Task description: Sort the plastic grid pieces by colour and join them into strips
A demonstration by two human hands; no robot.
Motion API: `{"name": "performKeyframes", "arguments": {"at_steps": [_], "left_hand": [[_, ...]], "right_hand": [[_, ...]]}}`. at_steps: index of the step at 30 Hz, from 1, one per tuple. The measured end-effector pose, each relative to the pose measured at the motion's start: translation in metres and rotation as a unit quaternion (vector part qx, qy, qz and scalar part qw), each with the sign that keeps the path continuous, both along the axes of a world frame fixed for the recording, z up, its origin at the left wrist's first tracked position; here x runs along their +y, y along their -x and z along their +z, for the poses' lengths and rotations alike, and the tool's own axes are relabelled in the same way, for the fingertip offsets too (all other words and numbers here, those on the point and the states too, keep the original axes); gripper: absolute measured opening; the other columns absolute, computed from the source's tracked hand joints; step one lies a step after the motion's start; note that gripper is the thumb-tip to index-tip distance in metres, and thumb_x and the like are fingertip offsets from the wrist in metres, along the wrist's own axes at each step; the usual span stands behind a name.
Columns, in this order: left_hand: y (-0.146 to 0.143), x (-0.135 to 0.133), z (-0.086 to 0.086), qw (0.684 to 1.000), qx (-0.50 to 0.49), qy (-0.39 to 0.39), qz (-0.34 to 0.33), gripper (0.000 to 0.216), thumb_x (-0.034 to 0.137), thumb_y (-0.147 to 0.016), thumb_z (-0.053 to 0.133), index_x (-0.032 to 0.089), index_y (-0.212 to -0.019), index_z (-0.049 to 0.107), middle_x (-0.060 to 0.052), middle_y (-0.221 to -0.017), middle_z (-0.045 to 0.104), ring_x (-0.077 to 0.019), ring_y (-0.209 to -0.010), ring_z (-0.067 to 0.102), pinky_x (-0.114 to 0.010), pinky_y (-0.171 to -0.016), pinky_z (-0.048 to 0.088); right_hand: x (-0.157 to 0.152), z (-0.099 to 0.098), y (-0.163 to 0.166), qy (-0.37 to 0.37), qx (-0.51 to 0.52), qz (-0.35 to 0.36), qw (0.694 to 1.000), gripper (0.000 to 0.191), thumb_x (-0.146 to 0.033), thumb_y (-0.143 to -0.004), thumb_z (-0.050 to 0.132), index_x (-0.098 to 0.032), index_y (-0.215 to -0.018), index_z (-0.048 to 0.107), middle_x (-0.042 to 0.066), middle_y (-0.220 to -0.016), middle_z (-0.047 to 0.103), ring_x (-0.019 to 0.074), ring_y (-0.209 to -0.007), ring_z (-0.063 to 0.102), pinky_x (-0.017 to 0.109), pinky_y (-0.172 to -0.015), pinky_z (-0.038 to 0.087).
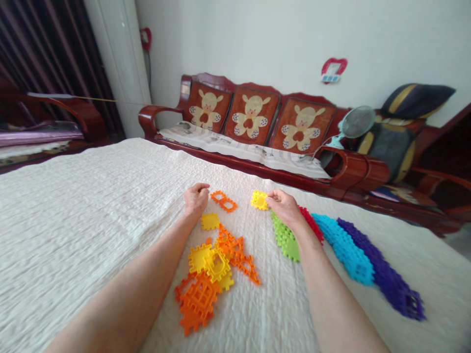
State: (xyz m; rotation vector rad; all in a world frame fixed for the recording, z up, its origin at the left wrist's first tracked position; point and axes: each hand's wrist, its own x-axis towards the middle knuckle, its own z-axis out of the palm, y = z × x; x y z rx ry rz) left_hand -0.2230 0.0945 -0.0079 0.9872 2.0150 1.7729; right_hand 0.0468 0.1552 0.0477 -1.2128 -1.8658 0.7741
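My right hand [285,205] pinches a yellow interlocking plastic tile [259,200] by its right edge, just above the white quilted cover. My left hand [197,198] is closed, fingers curled together; whether anything is inside is hidden. Right beside its fingertips is an orange double-ring tile [224,201]. A single yellow tile [210,221] lies nearer to me. Closer still, a loose pile mixes yellow tiles [217,264] with orange tiles [200,296]. Under and beside my right forearm are a row of green tiles [285,235] and a row of red tiles [312,223], both partly covered.
Rows of light blue tiles [344,247] and purple tiles [382,269] slant along the right of the quilted cover [91,206]. Past its far edge stands a wooden sofa [235,159] with bear cushions [250,115]. A small fan [355,122] is by the sofa's right armrest.
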Motion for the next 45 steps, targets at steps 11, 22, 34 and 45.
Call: {"name": "performKeyframes", "arguments": {"at_steps": [11, 22, 34, 45], "left_hand": [[-0.001, -0.004, 0.002, 0.999, 0.040, 0.031, -0.007, 0.033, 0.026, -0.066, 0.047, 0.021, -0.089, 0.071, 0.000, -0.070, 0.068, -0.0150, -0.061, 0.059, -0.025, -0.059, 0.046], [-0.002, -0.003, 0.001, 0.999, 0.039, 0.029, -0.008, 0.032, 0.026, -0.066, 0.047, 0.021, -0.087, 0.071, -0.001, -0.072, 0.069, -0.0166, -0.067, 0.062, -0.025, -0.060, 0.046], [-0.001, -0.003, 0.004, 1.000, 0.011, 0.011, -0.005, 0.032, 0.024, -0.064, 0.047, 0.019, -0.085, 0.071, -0.001, -0.069, 0.067, -0.0147, -0.058, 0.059, -0.024, -0.056, 0.045], [-0.005, -0.006, 0.011, 0.996, -0.086, -0.039, 0.000, 0.031, 0.021, -0.063, 0.047, 0.017, -0.085, 0.069, 0.000, -0.067, 0.064, -0.0097, -0.045, 0.051, -0.022, -0.047, 0.041]], "right_hand": [[0.004, -0.008, -0.008, -0.053, -0.138, -0.054, 0.988, 0.019, -0.025, -0.070, 0.050, -0.019, -0.081, 0.064, -0.001, -0.072, 0.066, 0.0144, -0.066, 0.060, 0.024, -0.063, 0.043], [-0.001, -0.008, -0.006, -0.119, -0.193, -0.109, 0.968, 0.023, -0.023, -0.077, 0.051, -0.017, -0.095, 0.065, 0.005, -0.086, 0.070, 0.0167, -0.078, 0.064, 0.026, -0.075, 0.046], [0.002, -0.015, -0.002, -0.198, -0.159, -0.055, 0.966, 0.019, -0.021, -0.076, 0.050, -0.019, -0.088, 0.065, 0.005, -0.087, 0.070, 0.0176, -0.078, 0.063, 0.029, -0.077, 0.047], [-0.075, -0.018, 0.085, -0.145, -0.082, 0.265, 0.950, 0.027, -0.020, -0.082, 0.050, -0.020, -0.107, 0.061, 0.006, -0.108, 0.067, 0.0170, -0.101, 0.061, 0.032, -0.090, 0.046]]}}
